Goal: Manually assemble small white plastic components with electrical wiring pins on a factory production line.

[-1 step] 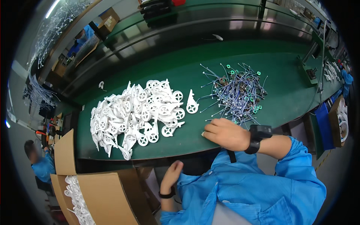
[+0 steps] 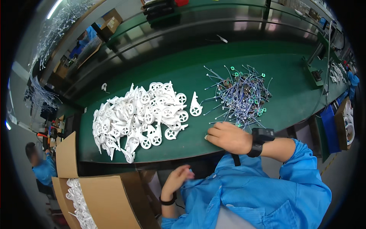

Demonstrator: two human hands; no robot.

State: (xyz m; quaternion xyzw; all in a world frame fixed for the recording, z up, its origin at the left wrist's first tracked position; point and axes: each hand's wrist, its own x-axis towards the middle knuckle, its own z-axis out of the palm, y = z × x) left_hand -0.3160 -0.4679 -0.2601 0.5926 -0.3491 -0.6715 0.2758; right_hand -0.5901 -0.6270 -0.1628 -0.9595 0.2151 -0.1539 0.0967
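Observation:
My right hand (image 2: 230, 138) rests at the table's front edge, just below a tangled pile of blue-grey wires (image 2: 242, 95) with green rings and small dark parts. Its fingers are curled together; the fingertips and anything under them are hidden. My left hand (image 2: 177, 179) hovers below the table edge in front of my body, fingers loosely stretched and slightly blurred, with nothing visible in them. To the left lies a large heap of white plastic parts (image 2: 141, 110) with spoked round ends. One single white part (image 2: 196, 105) lies apart, between heap and wires.
An open cardboard box (image 2: 103, 198) holding more white parts stands at lower left. A small white piece (image 2: 104, 87) lies behind the heap, and another white piece (image 2: 222, 39) towards the back. A blue bin (image 2: 329, 128) stands at right. Another person (image 2: 42, 164) is at far left.
My left hand has shifted slightly, its fingers reaching further right. My right hand and the piles stay almost unchanged.

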